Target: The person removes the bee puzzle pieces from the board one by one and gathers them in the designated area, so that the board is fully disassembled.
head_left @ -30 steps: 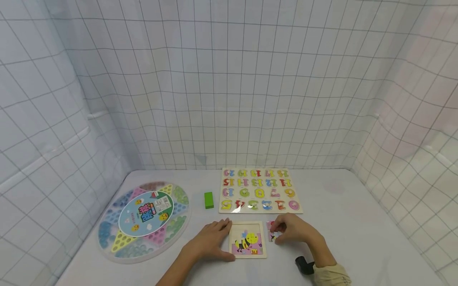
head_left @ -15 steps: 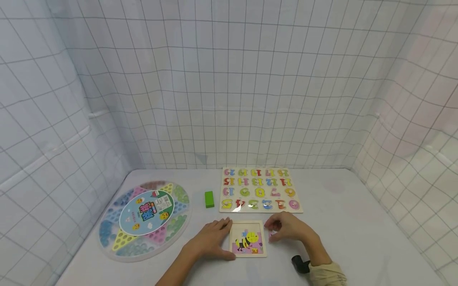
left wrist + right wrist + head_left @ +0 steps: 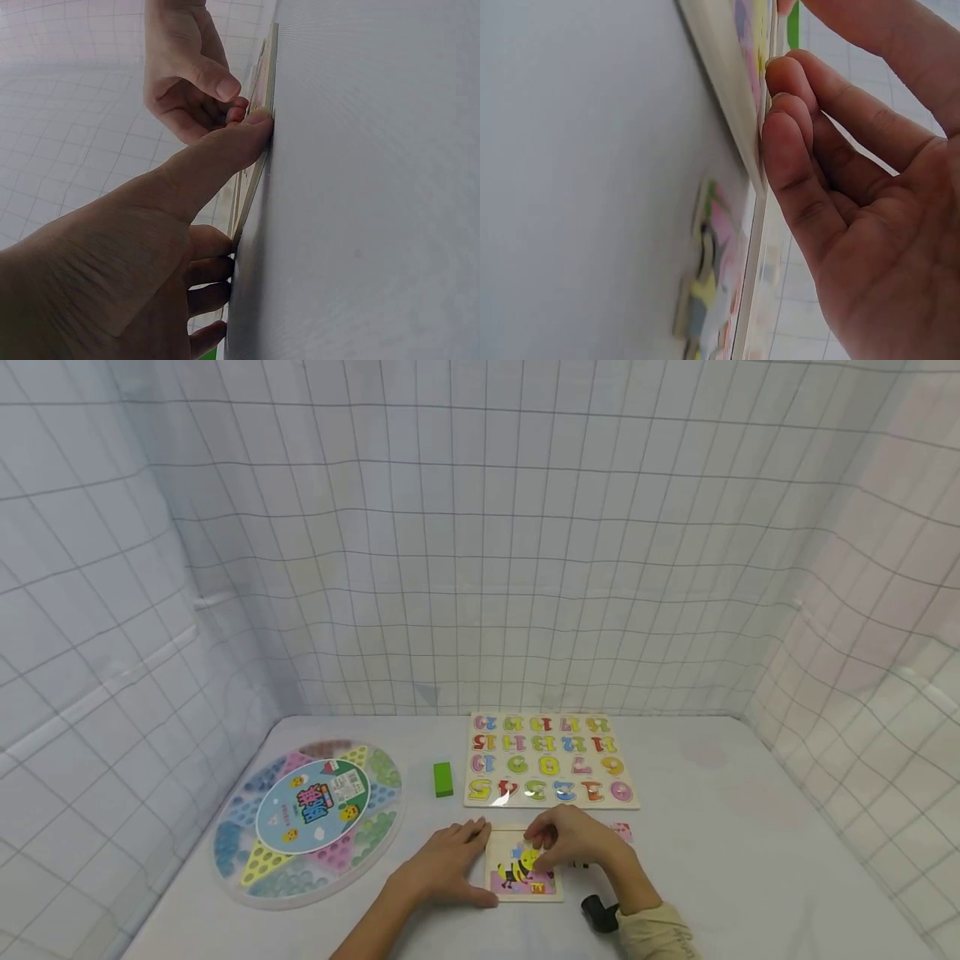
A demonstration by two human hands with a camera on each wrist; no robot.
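Observation:
A small wooden puzzle tray point(image 3: 521, 897) with a bee picture lies in front of me. Its left side is steadied by my left hand point(image 3: 446, 864), fingers along the left edge and thumb point(image 3: 244, 142) at the near edge. My right hand point(image 3: 573, 842) reaches over the tray's right part, its fingers bent and its fingertips point(image 3: 786, 142) close over the picture beside the bee's head. I cannot tell whether a piece is between those fingertips. Right of the tray lie loose puzzle pieces point(image 3: 712, 262), pink, green and yellow, partly hidden by my right hand in the head view.
Behind the tray lies a number puzzle board point(image 3: 551, 760). A green block point(image 3: 443, 779) stands left of it. A round star-pattern game board point(image 3: 311, 822) fills the left side. A black pipe-shaped object point(image 3: 598, 913) lies by my right sleeve. White grid cloth point(image 3: 480, 568) encloses the table.
My right hand has moved left from the loose pieces to above the tray, uncovering a pink piece on the right. The left hand keeps its place at the tray.

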